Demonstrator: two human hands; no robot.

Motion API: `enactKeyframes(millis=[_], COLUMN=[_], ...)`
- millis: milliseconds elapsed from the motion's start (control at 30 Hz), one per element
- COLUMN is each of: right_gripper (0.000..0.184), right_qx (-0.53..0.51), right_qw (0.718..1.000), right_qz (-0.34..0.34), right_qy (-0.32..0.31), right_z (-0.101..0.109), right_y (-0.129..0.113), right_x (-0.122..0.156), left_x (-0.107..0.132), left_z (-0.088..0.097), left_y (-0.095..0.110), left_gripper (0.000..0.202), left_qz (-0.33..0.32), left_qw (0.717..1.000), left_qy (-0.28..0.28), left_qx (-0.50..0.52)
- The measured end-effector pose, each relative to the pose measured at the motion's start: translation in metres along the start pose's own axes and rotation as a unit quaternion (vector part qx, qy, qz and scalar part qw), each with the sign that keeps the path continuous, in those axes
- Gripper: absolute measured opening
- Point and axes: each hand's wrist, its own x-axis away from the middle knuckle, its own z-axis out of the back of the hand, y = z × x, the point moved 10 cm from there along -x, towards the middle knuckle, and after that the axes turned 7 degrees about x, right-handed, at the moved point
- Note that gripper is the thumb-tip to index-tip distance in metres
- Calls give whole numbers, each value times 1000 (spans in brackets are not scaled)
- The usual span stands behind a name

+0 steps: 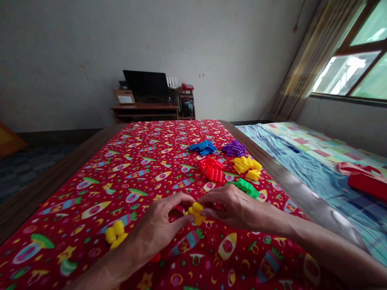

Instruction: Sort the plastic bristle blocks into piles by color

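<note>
Above the red patterned cloth (165, 151), my left hand (167, 217) and my right hand (232, 205) meet at a yellow plastic building block (196, 212). Fingertips of both hands are closed on it from either side. It looks knobbly, and I cannot tell whether it is one block or several joined. Just beyond my right hand lie green blocks (246, 188), partly hidden by it. More yellow blocks (115, 233) rest left of my left forearm, which covers part of them. Something small and red (155, 257) peeks out beside that forearm.
Farther off on the cloth are piles of red blocks (212, 170), yellow blocks (246, 166), blue blocks (203, 147) and purple blocks (234, 149). A bed (302, 149) stands to the right. By the wall a desk (145, 108) carries a monitor (146, 85).
</note>
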Motion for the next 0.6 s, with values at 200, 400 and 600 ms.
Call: enactKeyframes(millis=[200, 400, 600], right_gripper=[28, 31, 27], right_qx=[104, 222, 315], right_qw=[988, 946, 912], right_qz=[-55, -209, -263], right_qy=[100, 111, 15], right_z=[54, 118, 103], right_y=[48, 179, 216], right_x=[25, 86, 94], left_x=[3, 2, 2], left_z=[8, 12, 4], left_y=[21, 29, 30], left_gripper=[22, 18, 20], left_qz=[-75, -171, -214], left_qw=[997, 982, 973], left_qy=[23, 30, 0], left_qx=[-21, -80, -89])
